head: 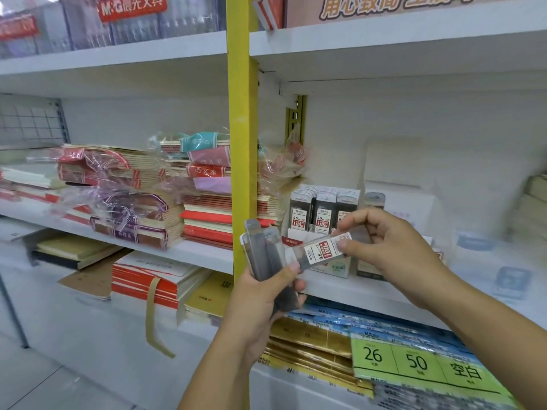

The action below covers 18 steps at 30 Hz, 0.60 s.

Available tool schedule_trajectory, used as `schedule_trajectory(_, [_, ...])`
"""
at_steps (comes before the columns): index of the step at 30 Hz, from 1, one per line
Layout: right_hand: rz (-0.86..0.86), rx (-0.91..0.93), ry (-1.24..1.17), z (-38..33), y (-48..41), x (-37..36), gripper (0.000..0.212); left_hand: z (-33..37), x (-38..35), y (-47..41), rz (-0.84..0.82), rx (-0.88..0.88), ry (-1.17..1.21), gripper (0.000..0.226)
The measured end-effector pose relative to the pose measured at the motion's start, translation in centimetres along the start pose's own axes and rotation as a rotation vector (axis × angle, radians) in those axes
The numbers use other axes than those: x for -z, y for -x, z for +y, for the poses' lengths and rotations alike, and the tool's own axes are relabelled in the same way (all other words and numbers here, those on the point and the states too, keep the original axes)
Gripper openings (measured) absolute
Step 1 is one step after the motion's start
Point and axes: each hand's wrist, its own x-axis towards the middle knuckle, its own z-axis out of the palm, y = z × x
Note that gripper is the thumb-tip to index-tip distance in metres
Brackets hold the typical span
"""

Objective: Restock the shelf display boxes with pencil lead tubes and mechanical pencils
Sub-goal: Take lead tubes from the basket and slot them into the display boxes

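The single lead tube is seen clear over dark grey leads, with a white label, red block and black print. The bundle of lead tubes is smoky clear with dark grey fill. The boxed lead tubes are marked alike: white labels, red blocks. The display box front is white with a red patch. The shelf upright is painted yellow and the shelf board white. The notebook stack is striped red and cream. The wrapped stack is banded purple. The sign is red with white lettering. The flat packs are blue, the gold packs plain. The card is lime green with black digits.
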Motion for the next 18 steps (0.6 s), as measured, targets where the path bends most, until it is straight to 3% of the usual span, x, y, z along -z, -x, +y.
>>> schedule_trajectory(5, [-0.239,-0.006,0.248,-1.4,0.1,0.1,0.029,0.3,0.1,-0.3,0.077,-0.09,-0.064,0.047])
schedule_trajectory(9, [-0.486,-0.02,0.286,-2.5,0.1,-0.4,0.056,0.8,-0.3,-0.4,0.037,-0.121,-0.072,0.04])
schedule_trajectory(11, [-0.353,0.002,0.281,-3.0,-0.6,-0.2,0.065,0.9,-0.5,-0.4,0.032,-0.112,-0.054,0.044])
schedule_trajectory(15, [0.166,0.229,0.19,-4.0,-3.3,1.1,0.043,0.7,-0.7,-0.6,0.036,-0.06,-0.035,0.02])
schedule_trajectory(18, [0.246,0.324,0.355,-3.5,-5.0,1.2,0.032,0.5,-0.7,-0.7,0.027,-0.044,-0.047,0.023])
